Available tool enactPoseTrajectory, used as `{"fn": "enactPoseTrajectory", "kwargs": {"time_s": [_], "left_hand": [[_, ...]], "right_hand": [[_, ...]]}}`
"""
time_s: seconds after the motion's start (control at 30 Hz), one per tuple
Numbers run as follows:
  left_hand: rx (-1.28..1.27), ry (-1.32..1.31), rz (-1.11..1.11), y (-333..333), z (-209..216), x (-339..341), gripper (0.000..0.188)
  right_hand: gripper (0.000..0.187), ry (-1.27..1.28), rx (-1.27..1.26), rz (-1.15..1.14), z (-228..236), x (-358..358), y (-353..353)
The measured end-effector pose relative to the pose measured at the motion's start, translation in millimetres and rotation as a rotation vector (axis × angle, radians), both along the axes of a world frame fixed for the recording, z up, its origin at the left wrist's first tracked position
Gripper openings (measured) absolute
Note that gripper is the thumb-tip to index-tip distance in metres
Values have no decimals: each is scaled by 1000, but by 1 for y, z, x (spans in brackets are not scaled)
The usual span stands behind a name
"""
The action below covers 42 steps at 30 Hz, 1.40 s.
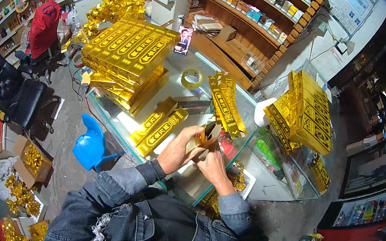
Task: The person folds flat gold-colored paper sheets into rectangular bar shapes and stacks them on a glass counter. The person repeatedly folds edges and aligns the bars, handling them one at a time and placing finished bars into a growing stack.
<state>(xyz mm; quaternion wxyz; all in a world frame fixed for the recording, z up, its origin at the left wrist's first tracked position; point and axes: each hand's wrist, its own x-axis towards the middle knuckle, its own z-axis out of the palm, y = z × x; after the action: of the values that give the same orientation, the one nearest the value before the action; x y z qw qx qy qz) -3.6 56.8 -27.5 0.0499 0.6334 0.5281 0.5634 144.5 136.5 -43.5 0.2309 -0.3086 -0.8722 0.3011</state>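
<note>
In front of my chest, my left hand (178,151) and my right hand (215,166) are closed on a gold cardboard box (205,141). Its end is between my fingers, and the hands hide much of it. Two long gold boxes with black print (163,128) lie side by side on the glass counter, just left of my left hand. Beyond my hands, several flat gold strips of the same kind (226,101) lie overlapping. A roll of yellowish tape (191,79) rests on the glass to their left.
A tall stack of gold boxes (131,50) stands at the counter's left, with gold folded ornaments (120,3) behind it. More gold boxes (312,114) are piled at the right. A lit phone (183,41) leans near the far edge. A blue stool (91,142) stands left of the counter.
</note>
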Motion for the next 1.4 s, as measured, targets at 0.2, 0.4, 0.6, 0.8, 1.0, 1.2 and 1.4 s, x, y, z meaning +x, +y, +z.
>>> {"fn": "enactPoseTrajectory", "kwargs": {"time_s": [0.2,0.4,0.6,0.8,1.0,1.2,1.4], "left_hand": [[-125,106,45,-9,4,-2,46],[-114,51,13,-8,15,3,37],[14,72,-85,-9,21,5,27],[48,208,-86,-9,21,4,24],[74,18,14,-11,11,15,52],[-67,-42,-58,-11,-5,18,64],[-144,-58,-76,-15,-11,15,62]], "right_hand": [[70,491,393,30,33,25,-10],[39,243,521,-14,60,26,-16],[26,313,419,-1,70,30,-10],[30,401,-654,-40,74,27,-2],[27,218,-501,-6,82,26,1],[25,212,-434,-66,88,21,0],[26,325,-817,-17,87,33,11]]}}
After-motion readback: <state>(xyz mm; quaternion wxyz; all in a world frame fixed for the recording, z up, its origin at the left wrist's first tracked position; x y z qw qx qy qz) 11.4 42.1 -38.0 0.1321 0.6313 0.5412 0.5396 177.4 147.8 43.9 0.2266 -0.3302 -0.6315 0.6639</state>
